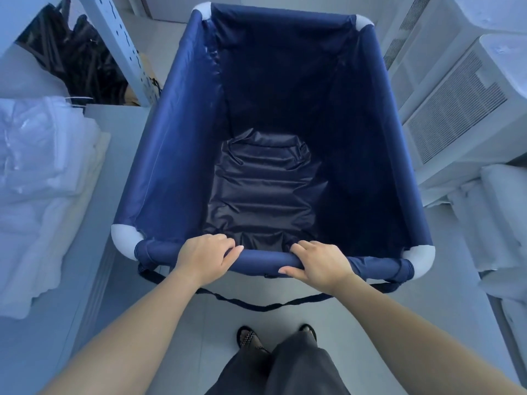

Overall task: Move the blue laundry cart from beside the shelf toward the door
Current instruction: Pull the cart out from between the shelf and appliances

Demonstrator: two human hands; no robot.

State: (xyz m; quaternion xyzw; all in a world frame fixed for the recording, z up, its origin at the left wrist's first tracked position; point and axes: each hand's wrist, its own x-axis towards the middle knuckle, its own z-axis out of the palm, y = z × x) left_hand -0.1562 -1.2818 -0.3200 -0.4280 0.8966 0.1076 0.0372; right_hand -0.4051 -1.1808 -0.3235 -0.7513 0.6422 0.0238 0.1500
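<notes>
at the near rail | your left hand (203,256) and right hand (319,263) clenched on the blue laundry cart (171,138) | risk: dangling strap (256,305) catching your feet

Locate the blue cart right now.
Head view, centre: the blue laundry cart stands between the shelf and white units; left hand and right hand grip its near rail.

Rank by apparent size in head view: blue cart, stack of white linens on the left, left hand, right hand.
1. Blue cart
2. White linens
3. Left hand and right hand: look alike, no ranking.
</notes>
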